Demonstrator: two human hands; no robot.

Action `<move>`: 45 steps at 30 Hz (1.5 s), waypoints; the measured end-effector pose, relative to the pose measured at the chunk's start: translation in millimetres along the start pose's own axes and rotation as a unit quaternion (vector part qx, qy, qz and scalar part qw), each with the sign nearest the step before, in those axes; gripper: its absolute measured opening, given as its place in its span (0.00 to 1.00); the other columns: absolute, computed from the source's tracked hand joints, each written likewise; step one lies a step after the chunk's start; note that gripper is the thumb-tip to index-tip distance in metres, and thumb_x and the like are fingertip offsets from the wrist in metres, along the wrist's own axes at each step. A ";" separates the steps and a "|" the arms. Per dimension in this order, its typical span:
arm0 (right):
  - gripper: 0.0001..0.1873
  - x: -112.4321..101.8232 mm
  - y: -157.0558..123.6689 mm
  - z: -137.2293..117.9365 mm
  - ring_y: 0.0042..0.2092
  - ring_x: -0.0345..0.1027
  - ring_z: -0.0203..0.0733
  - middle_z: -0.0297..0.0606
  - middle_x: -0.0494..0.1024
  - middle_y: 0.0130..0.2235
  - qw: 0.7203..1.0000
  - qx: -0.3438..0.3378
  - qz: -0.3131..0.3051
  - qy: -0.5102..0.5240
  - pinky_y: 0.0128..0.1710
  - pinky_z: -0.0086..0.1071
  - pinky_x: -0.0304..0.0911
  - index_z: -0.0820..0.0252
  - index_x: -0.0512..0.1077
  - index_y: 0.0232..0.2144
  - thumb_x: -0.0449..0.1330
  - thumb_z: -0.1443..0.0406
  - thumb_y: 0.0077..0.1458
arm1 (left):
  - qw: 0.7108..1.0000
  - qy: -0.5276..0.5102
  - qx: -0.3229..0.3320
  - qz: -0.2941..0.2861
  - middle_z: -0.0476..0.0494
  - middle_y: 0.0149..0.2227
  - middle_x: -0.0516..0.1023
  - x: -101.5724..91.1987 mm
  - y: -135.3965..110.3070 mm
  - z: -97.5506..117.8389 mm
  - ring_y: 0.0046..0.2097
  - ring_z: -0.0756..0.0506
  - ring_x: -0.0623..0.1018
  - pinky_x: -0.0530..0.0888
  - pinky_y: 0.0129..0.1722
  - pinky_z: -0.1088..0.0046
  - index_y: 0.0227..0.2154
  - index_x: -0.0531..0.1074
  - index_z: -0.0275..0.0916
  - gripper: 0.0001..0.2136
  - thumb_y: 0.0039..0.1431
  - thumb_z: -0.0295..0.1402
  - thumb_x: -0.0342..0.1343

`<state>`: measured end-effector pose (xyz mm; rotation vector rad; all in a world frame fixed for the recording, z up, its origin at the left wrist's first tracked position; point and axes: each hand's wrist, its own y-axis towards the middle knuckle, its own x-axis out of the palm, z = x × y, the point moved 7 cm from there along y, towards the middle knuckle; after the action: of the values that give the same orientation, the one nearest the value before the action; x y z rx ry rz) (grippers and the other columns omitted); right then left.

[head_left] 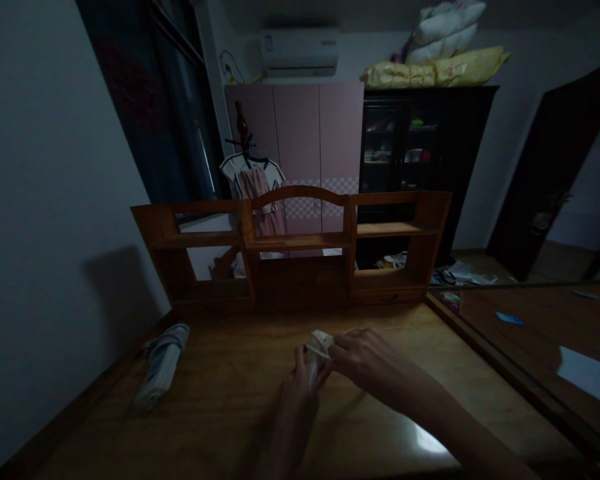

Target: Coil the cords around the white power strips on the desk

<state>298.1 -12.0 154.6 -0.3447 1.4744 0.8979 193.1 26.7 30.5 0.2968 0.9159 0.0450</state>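
White corded block (321,339) was over the middle of the worktop (230,400). Your left hand (303,383) was curled round its lower part, and your right hand (363,355) had its fingers bent in close, and seemed to pinch the thin cord (318,351) near the top. It looked light and hard, maybe a bit slick, with a cord that should bend easily, so its firm middle seemed the best place to grip. Far back, the dark cabinet (463,137) had small, bright things (416,155) behind its glass. The pink wardrobe (297,133) was shut, hiding its insides. You could not tell what filled the yellow bag (400,75).
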 end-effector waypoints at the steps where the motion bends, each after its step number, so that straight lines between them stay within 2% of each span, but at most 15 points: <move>1: 0.04 0.0 1.0 -2.6 0.32 0.66 0.35 0.36 0.75 0.34 1.000 -0.010 0.000 0.002 0.28 0.31 0.47 0.60 0.70 0.35 0.56 0.70 0.59 | 1.000 0.004 0.000 -0.015 0.30 0.42 0.76 3.2 -1.3 3.2 0.39 0.41 0.78 0.68 0.35 0.71 0.56 0.59 0.35 0.20 0.62 0.33 0.46; 4: 0.02 2.1 6.5 2.3 0.31 0.66 0.35 0.36 0.76 0.33 0.999 -0.013 -0.029 0.026 0.26 0.31 0.45 0.61 0.71 0.33 0.60 0.69 0.55 | 0.997 -0.016 0.008 -0.072 0.34 0.44 0.77 8.9 -5.6 14.2 0.44 0.41 0.77 0.68 0.37 0.71 0.54 0.61 0.36 0.20 0.60 0.35 0.50; 7: 0.10 5.8 12.6 29.3 0.28 0.66 0.34 0.35 0.76 0.28 0.991 0.023 -0.063 0.120 0.25 0.28 0.46 0.62 0.73 0.29 0.66 0.61 0.49 | 0.985 -0.063 0.023 -0.159 0.40 0.42 0.79 7.8 -14.7 26.8 0.41 0.41 0.78 0.69 0.34 0.73 0.54 0.62 0.40 0.23 0.56 0.39 0.54; 9: 0.16 13.0 15.6 49.9 0.27 0.65 0.33 0.33 0.75 0.25 0.964 0.043 -0.091 0.245 0.24 0.25 0.49 0.63 0.74 0.27 0.66 0.54 0.46 | 0.969 -0.107 0.032 -0.223 0.43 0.39 0.80 3.7 -25.4 37.9 0.37 0.42 0.79 0.68 0.30 0.74 0.53 0.64 0.41 0.24 0.52 0.41 0.57; 11: 0.20 25.7 17.6 62.2 0.26 0.66 0.33 0.33 0.75 0.25 0.911 0.039 -0.139 0.386 0.24 0.24 0.53 0.64 0.75 0.26 0.67 0.51 0.43 | 0.951 -0.172 0.044 -0.253 0.47 0.37 0.80 -5.3 -36.1 52.4 0.35 0.43 0.79 0.69 0.30 0.75 0.51 0.67 0.44 0.25 0.48 0.40 0.61; 15: 0.21 52.8 21.3 70.5 0.29 0.67 0.34 0.36 0.77 0.28 0.811 0.038 -0.169 0.559 0.29 0.25 0.60 0.66 0.76 0.28 0.68 0.52 0.41 | 0.932 -0.291 0.008 -0.215 0.49 0.38 0.80 -27.2 -45.8 69.5 0.37 0.45 0.78 0.71 0.33 0.77 0.45 0.72 0.43 0.20 0.47 0.37 0.62; 20: 0.18 83.9 18.8 65.8 0.27 0.64 0.32 0.34 0.74 0.27 0.753 0.079 -0.125 0.641 0.28 0.25 0.58 0.67 0.75 0.29 0.62 0.54 0.49 | 0.923 -0.360 0.000 -0.136 0.46 0.39 0.80 -45.4 -38.2 64.3 0.39 0.44 0.77 0.72 0.35 0.77 0.42 0.74 0.38 0.19 0.47 0.40 0.63; 23: 0.15 88.3 15.0 61.8 0.25 0.60 0.31 0.31 0.71 0.25 0.787 0.088 -0.091 0.603 0.26 0.25 0.56 0.66 0.74 0.27 0.59 0.58 0.52 | 0.926 -0.370 -0.020 -0.078 0.45 0.40 0.80 -49.4 -28.2 45.1 0.41 0.43 0.77 0.73 0.37 0.75 0.43 0.73 0.38 0.20 0.48 0.42 0.62; 26: 0.14 77.1 10.5 57.9 0.30 0.65 0.36 0.34 0.74 0.28 0.872 0.104 -0.023 0.477 0.30 0.27 0.57 0.64 0.73 0.29 0.52 0.62 0.58 | 0.931 -0.362 -0.041 -0.021 0.43 0.38 0.80 -48.5 -16.0 22.7 0.40 0.42 0.78 0.73 0.37 0.74 0.41 0.73 0.37 0.21 0.47 0.44 0.63; 28: 0.16 66.4 4.3 52.3 0.34 0.68 0.39 0.37 0.76 0.31 0.924 0.136 0.011 0.357 0.33 0.29 0.56 0.62 0.73 0.36 0.47 0.63 0.61 | 0.926 -0.372 -0.063 0.015 0.43 0.37 0.80 -46.1 -6.8 6.8 0.37 0.42 0.79 0.74 0.35 0.72 0.43 0.71 0.37 0.23 0.46 0.45 0.63; 31: 0.19 53.6 -6.3 35.0 0.35 0.71 0.41 0.41 0.78 0.35 0.966 0.154 0.001 0.206 0.33 0.30 0.55 0.59 0.68 0.49 0.43 0.61 0.65 | 0.888 -0.444 -0.116 0.019 0.42 0.35 0.79 -34.2 6.2 -15.4 0.31 0.43 0.79 0.76 0.29 0.70 0.47 0.66 0.38 0.28 0.46 0.48 0.62; 33: 0.19 46.8 -10.8 22.8 0.36 0.72 0.42 0.42 0.78 0.36 0.981 0.135 -0.008 0.141 0.34 0.30 0.55 0.58 0.67 0.50 0.42 0.58 0.65 | 0.863 -0.485 -0.143 0.002 0.41 0.33 0.78 -23.5 12.6 -25.9 0.27 0.44 0.79 0.76 0.27 0.69 0.49 0.64 0.38 0.29 0.47 0.49 0.60; 35: 0.20 43.2 -12.5 16.7 0.36 0.73 0.43 0.42 0.78 0.35 0.989 0.119 -0.013 0.085 0.34 0.31 0.54 0.59 0.69 0.46 0.43 0.55 0.64 | 0.860 -0.489 -0.145 0.001 0.41 0.34 0.78 -17.0 16.5 -31.7 0.26 0.44 0.78 0.76 0.27 0.68 0.49 0.63 0.38 0.29 0.48 0.50 0.59; 41: 0.17 51.2 -4.5 16.2 0.27 0.71 0.41 0.39 0.79 0.30 0.996 0.067 -0.052 -0.031 0.24 0.32 0.42 0.58 0.70 0.36 0.45 0.56 0.65 | 0.943 -0.315 -0.097 0.039 0.35 0.43 0.76 -14.6 11.8 -23.2 0.44 0.38 0.77 0.72 0.42 0.66 0.46 0.65 0.38 0.25 0.52 0.51 0.55; 45: 0.09 45.3 -1.5 12.4 0.24 0.69 0.39 0.36 0.78 0.28 0.997 0.042 -0.043 -0.040 0.24 0.33 0.37 0.57 0.68 0.35 0.49 0.64 0.60 | 0.956 -0.267 -0.122 -0.016 0.35 0.40 0.76 -4.7 8.1 -19.0 0.39 0.39 0.78 0.70 0.36 0.68 0.48 0.59 0.39 0.23 0.55 0.48 0.53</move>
<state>301.5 9.5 113.0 -0.3045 1.4075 0.7705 176.0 38.1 25.5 0.0549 0.3709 0.0434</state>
